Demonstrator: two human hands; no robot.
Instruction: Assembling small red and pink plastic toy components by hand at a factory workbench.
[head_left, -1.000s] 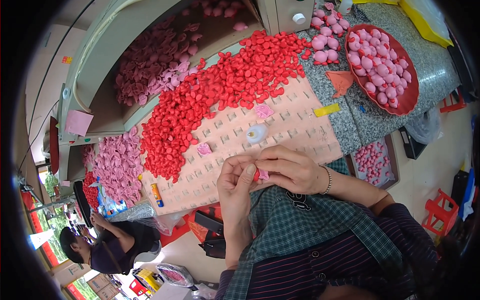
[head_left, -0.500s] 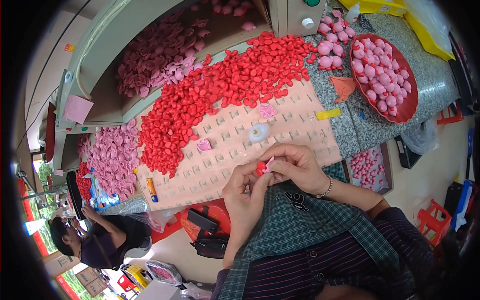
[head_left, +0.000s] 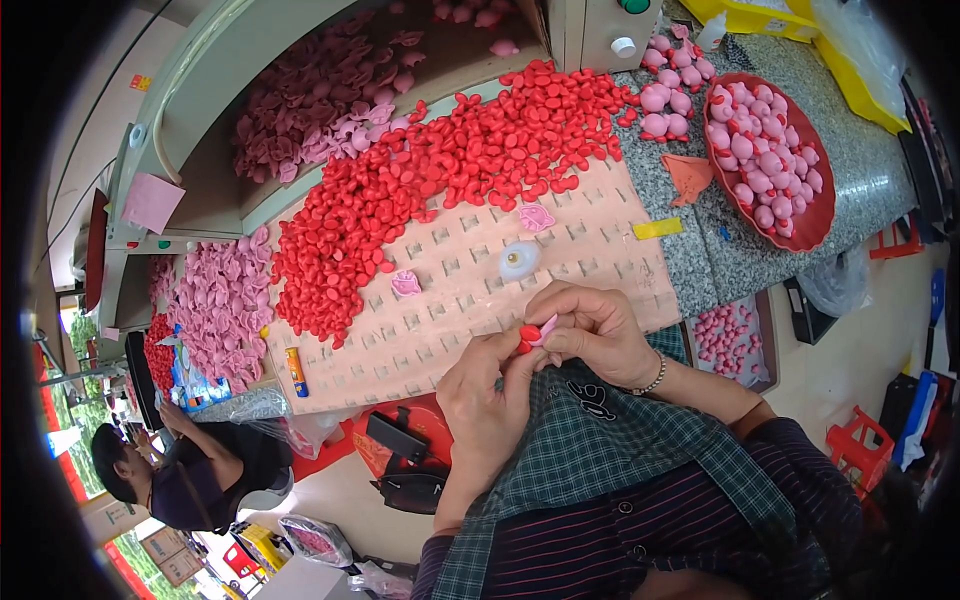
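Just over the near edge of the mat, both hands meet in front of my apron. My left hand (head_left: 487,388) pinches a small glossy red plastic piece (head_left: 528,336) between thumb and finger. A thin pink plastic piece (head_left: 548,326) sits against it, gripped by the fingertips of my right hand (head_left: 592,328). The two pieces touch; fingers cover part of both, so I cannot tell how they are joined. Beyond my hands lie a white oval object with a brass-coloured centre (head_left: 518,260) and two loose pink pieces, one flower-like (head_left: 537,217), the other farther left (head_left: 406,284).
A big heap of red pieces (head_left: 430,165) spans the mat (head_left: 590,225). Pink pieces (head_left: 215,310) pile up at left. On the right stands a red bowl (head_left: 826,190) of pink round figures. A glue stick (head_left: 297,372) lies at the mat's left edge. Another person (head_left: 190,480) sits at lower left.
My fingers have shifted slightly around the two pieces, and more of the red one shows. Both hands stay in nearly the same place. The seated person at lower left has moved a little.
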